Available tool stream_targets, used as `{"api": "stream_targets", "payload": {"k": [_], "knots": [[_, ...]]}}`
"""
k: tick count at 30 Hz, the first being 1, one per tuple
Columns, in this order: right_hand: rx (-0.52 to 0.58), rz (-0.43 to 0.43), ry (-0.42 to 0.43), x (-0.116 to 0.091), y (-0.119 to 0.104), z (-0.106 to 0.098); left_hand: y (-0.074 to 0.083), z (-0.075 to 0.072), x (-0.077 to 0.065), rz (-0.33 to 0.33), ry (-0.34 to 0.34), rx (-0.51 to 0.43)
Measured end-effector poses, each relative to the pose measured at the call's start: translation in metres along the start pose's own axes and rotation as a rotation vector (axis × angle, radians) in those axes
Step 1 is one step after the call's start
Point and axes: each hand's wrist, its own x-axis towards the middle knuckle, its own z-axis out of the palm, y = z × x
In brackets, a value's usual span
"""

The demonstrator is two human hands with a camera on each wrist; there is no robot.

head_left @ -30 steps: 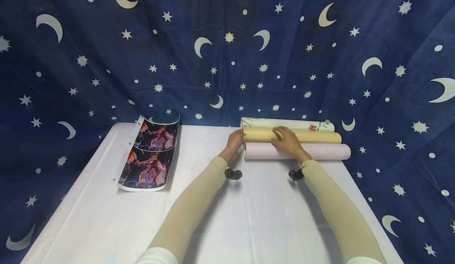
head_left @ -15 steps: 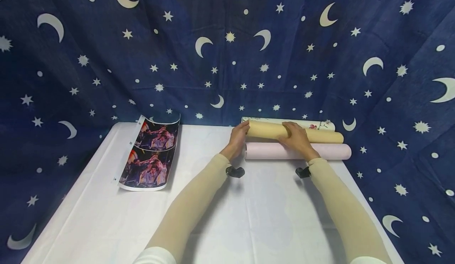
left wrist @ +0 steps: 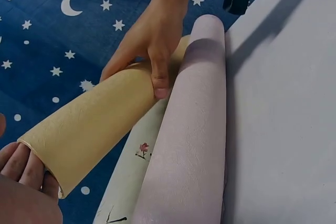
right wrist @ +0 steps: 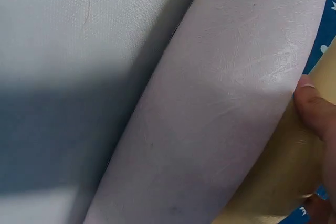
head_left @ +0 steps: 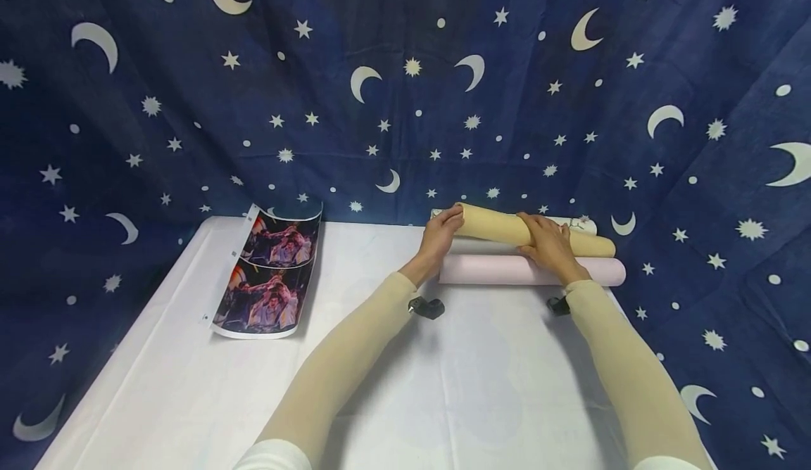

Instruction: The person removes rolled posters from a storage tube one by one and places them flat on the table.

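Note:
A yellow wallpaper roll (head_left: 491,224) is held in both hands, its left end raised and tilted above the other rolls. My left hand (head_left: 439,238) grips that raised end; in the left wrist view its fingers (left wrist: 18,163) reach into the roll's open end. Farther right, my right hand (head_left: 550,245) clasps the roll from above, with the thumb (right wrist: 312,103) on the near side in the right wrist view. Just in front lies a pink wallpaper roll (head_left: 484,270). Behind, a white floral wallpaper roll (head_left: 581,225) is partly hidden by the yellow one and the hands.
On the left of the white-covered table (head_left: 184,385) lies a curled sheet with two printed pictures (head_left: 269,294). A dark blue curtain (head_left: 329,83) with moons and stars hangs around the back and sides of the table.
The yellow roll's left end has risen and shifted right, tilting the roll over the floral one. Both hands moved right with it. The pink roll and printed sheet stayed in place.

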Motion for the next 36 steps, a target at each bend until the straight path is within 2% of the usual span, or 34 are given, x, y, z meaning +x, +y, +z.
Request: {"api": "stream_targets", "payload": {"k": [7,14,24,36], "knots": [[-0.075,-0.085,0.105,-0.002,-0.003,-0.004,0.001,-0.005,-0.007,0.003,0.072,0.026],[-0.162,-0.148,0.161,-0.01,-0.019,-0.013,0.0,-0.019,-0.015,-0.012,0.065,0.12],[-0.183,-0.253,0.274,-0.027,-0.041,-0.017,0.003,-0.037,-0.039,0.002,0.067,0.113],[-0.206,-0.328,0.325,-0.048,-0.061,-0.018,0.011,-0.052,-0.071,-0.006,0.07,0.08]]}}
